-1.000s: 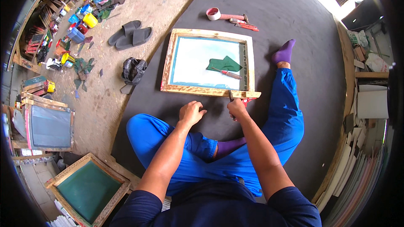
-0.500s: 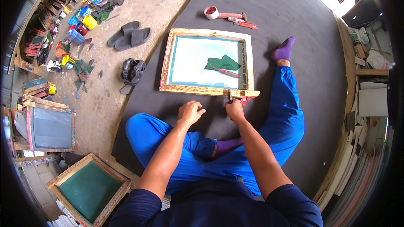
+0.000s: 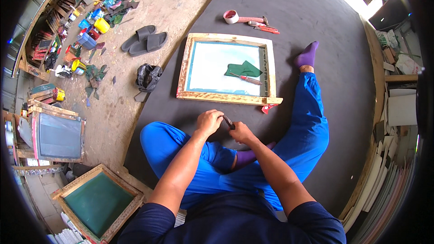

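Observation:
My right hand (image 3: 242, 133) is wrapped round the handles of dark pliers (image 3: 229, 122), held over my lap. At their jaws, my left hand (image 3: 210, 122) is closed with fingertips together; whatever it pinches is too small to make out. Just beyond both hands lies a wooden screen frame (image 3: 226, 97), with white mesh bordered in blue. On the mesh rest a green scrap (image 3: 244, 68) and a screwdriver (image 3: 251, 80) with a reddish handle. A small red packet or scrap (image 3: 268, 108) pokes out by the frame's near right corner.
Beyond the frame lie a tape roll (image 3: 230, 16), a hammer (image 3: 253, 19) and red-handled tools (image 3: 266, 29) on the dark mat (image 3: 334, 122). Left of it are black slides (image 3: 144, 40), a black plastic bag (image 3: 148, 77) and paint pots (image 3: 102, 25). A green-meshed frame (image 3: 97, 203) lies lower left.
My right hand has drawn the pliers back from the frame's near edge toward my lap. My left hand has moved right and closed at their jaws.

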The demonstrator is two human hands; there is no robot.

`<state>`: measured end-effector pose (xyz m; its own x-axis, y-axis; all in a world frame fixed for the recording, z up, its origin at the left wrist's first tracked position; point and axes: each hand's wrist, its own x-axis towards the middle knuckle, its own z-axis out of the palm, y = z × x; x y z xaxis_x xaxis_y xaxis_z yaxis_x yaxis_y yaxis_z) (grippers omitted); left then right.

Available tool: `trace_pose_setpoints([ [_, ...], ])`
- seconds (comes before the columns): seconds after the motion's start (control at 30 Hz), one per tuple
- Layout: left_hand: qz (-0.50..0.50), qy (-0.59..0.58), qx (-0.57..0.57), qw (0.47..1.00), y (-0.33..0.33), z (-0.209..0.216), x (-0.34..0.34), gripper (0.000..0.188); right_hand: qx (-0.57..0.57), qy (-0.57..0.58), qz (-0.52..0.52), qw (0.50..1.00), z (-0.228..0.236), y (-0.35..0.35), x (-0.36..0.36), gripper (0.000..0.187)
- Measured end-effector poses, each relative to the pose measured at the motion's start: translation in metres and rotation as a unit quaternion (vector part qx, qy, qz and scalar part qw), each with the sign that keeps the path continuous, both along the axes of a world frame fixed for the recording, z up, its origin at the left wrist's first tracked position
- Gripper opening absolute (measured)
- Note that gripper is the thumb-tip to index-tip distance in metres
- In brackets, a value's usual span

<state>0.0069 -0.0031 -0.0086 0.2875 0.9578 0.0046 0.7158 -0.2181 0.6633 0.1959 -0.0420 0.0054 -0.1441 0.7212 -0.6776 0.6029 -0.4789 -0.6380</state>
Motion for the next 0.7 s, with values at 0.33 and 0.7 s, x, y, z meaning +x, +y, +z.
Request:
trace_pose_setpoints([
  [0.33, 0.018, 0.095, -0.085, 0.992, 0.003, 0.01, -0.002, 0.011, -0.097, 0.141, 0.003, 0.985, -0.04, 0.011, 0.018, 0.028],
  [0.7, -0.009, 0.232, -0.225, 0.946, 0.008, 0.02, -0.008, 0.03, -0.008, 0.072, -0.177, 0.982, -0.018, 0.037, 0.043, 0.021],
])
